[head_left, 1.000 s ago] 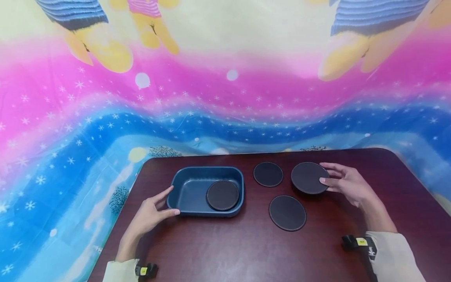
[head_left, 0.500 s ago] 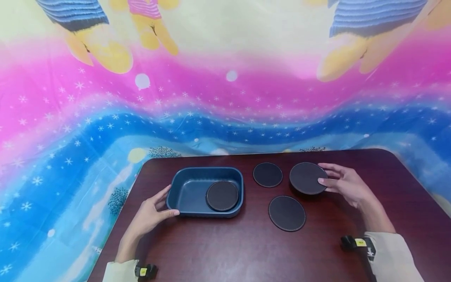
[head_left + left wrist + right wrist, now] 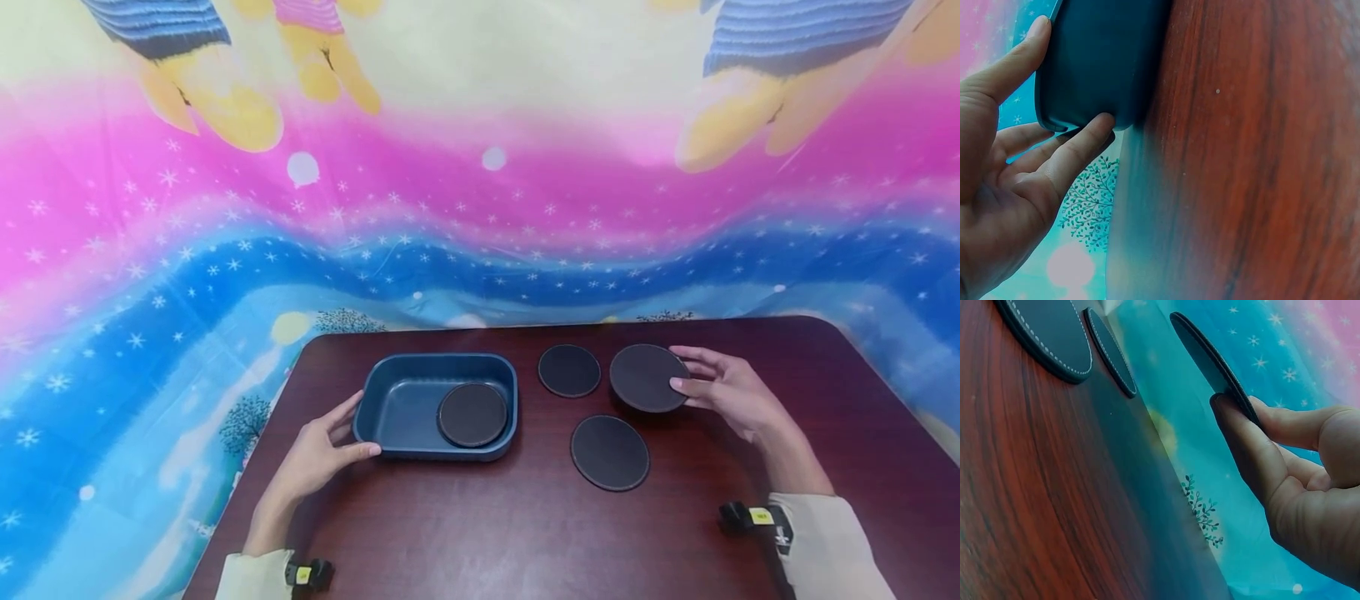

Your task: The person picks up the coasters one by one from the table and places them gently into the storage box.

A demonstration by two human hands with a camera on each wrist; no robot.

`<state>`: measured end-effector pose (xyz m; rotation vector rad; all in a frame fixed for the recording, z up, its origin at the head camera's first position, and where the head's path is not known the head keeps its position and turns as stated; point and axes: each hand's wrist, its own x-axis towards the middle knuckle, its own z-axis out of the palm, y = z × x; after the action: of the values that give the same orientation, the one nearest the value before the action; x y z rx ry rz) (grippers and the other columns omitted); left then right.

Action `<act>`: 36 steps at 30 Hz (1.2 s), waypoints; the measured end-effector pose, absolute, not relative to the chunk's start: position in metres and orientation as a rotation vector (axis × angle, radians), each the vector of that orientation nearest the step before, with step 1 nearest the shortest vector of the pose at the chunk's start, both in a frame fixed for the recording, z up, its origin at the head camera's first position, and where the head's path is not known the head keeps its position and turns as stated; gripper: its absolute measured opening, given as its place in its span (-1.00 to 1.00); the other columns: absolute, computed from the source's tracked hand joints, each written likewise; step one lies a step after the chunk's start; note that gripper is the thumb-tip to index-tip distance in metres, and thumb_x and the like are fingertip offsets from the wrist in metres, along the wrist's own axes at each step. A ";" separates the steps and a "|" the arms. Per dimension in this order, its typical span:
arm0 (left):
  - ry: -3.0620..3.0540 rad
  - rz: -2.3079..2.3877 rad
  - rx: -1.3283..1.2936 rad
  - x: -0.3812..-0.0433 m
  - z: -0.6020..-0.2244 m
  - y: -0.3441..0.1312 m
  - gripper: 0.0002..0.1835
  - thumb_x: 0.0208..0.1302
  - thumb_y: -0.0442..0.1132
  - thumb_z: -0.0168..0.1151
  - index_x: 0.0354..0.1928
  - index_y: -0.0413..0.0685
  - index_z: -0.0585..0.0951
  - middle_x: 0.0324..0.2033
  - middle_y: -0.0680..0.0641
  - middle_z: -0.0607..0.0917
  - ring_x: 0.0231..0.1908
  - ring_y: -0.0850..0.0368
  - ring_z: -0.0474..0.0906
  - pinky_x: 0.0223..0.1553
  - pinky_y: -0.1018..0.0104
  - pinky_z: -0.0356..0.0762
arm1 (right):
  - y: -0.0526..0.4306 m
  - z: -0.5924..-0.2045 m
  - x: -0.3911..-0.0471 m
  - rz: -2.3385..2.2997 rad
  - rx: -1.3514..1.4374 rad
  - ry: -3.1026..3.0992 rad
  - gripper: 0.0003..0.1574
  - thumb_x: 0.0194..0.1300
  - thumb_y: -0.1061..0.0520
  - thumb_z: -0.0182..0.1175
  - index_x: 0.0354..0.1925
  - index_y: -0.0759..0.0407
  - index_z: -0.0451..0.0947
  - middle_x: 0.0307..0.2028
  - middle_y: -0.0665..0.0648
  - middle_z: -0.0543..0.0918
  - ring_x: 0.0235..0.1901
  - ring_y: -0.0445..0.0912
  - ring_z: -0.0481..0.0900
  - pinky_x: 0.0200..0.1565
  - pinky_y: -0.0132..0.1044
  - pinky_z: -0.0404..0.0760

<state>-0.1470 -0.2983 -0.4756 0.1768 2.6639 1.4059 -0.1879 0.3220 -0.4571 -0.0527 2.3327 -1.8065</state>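
My left hand (image 3: 311, 458) grips the left end of a dark blue rectangular tub (image 3: 397, 412), thumb at its near corner and fingers along the side. The left wrist view shows the tub's outer wall (image 3: 1104, 69) between thumb and fingers. Inside the tub, against its right end, lies a round black coaster (image 3: 472, 415). My right hand (image 3: 738, 396) pinches another black coaster (image 3: 647, 377) by its right edge, thumb on top and fingers beneath. In the right wrist view, this coaster (image 3: 1207, 353) is held up above the table, seen nearly edge-on.
Two more black coasters lie flat on the reddish-brown table (image 3: 480, 533): one at the back (image 3: 568, 371) just right of the tub, one nearer the front (image 3: 610, 452). White stitching runs round their edges. Behind the table hangs a colourful printed cloth (image 3: 480, 208).
My right hand has drifted slightly left with its coaster, closer to the back coaster on the table. The left hand and tub look nearly still.
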 end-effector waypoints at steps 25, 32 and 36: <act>2.659 1.385 0.164 -0.149 -0.476 -0.301 0.05 0.28 -0.05 0.60 0.71 0.08 0.22 0.54 -0.33 0.45 0.47 -0.33 0.48 0.15 0.09 0.77 | 0.289 -0.438 -0.184 -2.127 -0.105 2.063 -0.23 0.50 0.29 0.33 0.57 0.15 0.35 0.02 -0.15 0.77 -0.15 -0.23 0.83 -0.09 -0.38 0.80; 2.654 1.400 0.178 -0.148 -0.474 -0.301 0.06 0.26 -0.04 0.61 0.71 0.07 0.22 0.53 -0.33 0.46 0.46 -0.33 0.49 0.12 0.14 0.79 | 0.282 -0.435 -0.185 -2.040 -0.083 2.125 -0.11 0.49 0.22 0.37 0.63 0.22 0.24 0.05 -0.19 0.74 -0.10 -0.24 0.82 -0.05 -0.36 0.81; 2.652 1.402 0.185 -0.149 -0.474 -0.301 0.06 0.26 -0.04 0.62 0.70 0.07 0.23 0.53 -0.33 0.46 0.46 -0.33 0.50 0.12 0.15 0.79 | 0.277 -0.435 -0.184 -2.048 -0.074 2.103 -0.11 0.48 0.23 0.37 0.62 0.24 0.24 0.04 -0.18 0.74 -0.12 -0.23 0.83 -0.05 -0.36 0.81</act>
<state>-0.1493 -0.3006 -0.4742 0.1847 2.6520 1.4023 -0.1843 0.2772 -0.4350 -0.0745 2.1027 -2.0481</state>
